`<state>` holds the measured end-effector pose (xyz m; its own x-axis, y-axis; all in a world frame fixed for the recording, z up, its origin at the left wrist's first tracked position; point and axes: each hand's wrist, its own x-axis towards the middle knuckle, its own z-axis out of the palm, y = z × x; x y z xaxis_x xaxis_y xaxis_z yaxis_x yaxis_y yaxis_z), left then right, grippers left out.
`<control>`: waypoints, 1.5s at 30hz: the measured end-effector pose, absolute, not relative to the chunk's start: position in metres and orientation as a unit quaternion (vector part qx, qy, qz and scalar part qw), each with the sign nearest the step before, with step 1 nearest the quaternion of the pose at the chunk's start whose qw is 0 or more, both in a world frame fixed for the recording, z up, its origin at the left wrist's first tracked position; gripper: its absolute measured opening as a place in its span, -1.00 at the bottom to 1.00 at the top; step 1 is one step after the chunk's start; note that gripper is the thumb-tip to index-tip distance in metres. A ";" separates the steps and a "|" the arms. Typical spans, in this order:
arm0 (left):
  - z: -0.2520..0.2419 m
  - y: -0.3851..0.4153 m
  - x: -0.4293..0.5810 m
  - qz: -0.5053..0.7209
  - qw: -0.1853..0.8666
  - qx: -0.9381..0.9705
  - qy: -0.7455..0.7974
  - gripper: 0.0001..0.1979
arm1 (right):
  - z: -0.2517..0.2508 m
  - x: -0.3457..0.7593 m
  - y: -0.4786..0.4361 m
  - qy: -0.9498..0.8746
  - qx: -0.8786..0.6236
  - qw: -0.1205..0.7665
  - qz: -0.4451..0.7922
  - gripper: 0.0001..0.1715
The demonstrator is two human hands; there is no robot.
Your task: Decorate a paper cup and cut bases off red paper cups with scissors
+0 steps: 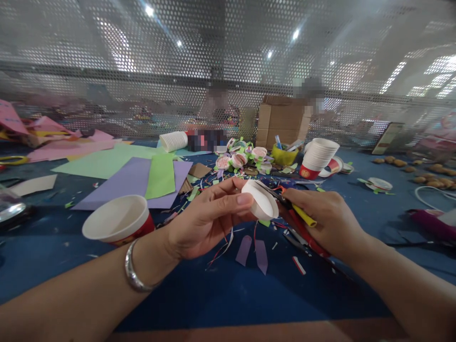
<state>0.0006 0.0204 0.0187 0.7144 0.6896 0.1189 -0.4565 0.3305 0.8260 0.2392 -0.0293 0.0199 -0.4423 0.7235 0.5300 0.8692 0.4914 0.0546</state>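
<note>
Between thumb and fingers, my left hand [213, 213] holds the cut-off base of a paper cup [261, 197], its white hollow side facing me. My right hand [326, 218] is closed around scissors [302, 216] with red and yellow handles. The scissor blades meet the far right rim of the cup base; how far they are apart is hard to see. Two purple paper strips [261, 256] lie on the blue table below my hands. A whole paper cup [117, 218] with a red outside tilts beside my left forearm.
Purple paper [117, 183], green paper and pink sheets cover the left side. Several small cup-base figures [238, 159] with green tabs are heaped behind my hands. Stacked cups [320, 154], a cardboard box [281, 121] and brown lumps [392, 161] stand farther right. Paper scraps litter the middle.
</note>
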 end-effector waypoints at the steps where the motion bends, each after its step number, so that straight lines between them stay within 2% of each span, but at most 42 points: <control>1: 0.019 0.020 0.001 0.356 0.806 0.456 0.128 -0.78 | 0.020 0.239 -0.030 -0.833 -0.478 0.227 -0.161 -0.64; 4: 0.021 0.020 0.002 0.360 0.807 0.446 0.140 -0.78 | 0.022 0.238 -0.030 -0.831 -0.482 0.228 -0.162 -0.66; 10: 0.023 0.020 0.002 0.394 0.809 0.399 0.174 -0.75 | 0.020 0.234 -0.026 -0.819 -0.496 0.234 -0.169 -0.83; 19: 0.022 0.020 0.001 0.366 0.811 0.431 0.153 -0.79 | 0.018 0.235 -0.027 -0.831 -0.473 0.248 -0.154 -0.80; 37: 0.019 0.023 -0.001 0.347 0.803 0.454 0.172 -0.67 | 0.020 0.235 -0.027 -0.841 -0.447 0.244 -0.181 -0.66; 45: 0.021 0.026 -0.002 0.337 0.804 0.463 0.160 -0.70 | 0.020 0.235 -0.028 -0.838 -0.459 0.236 -0.175 -0.74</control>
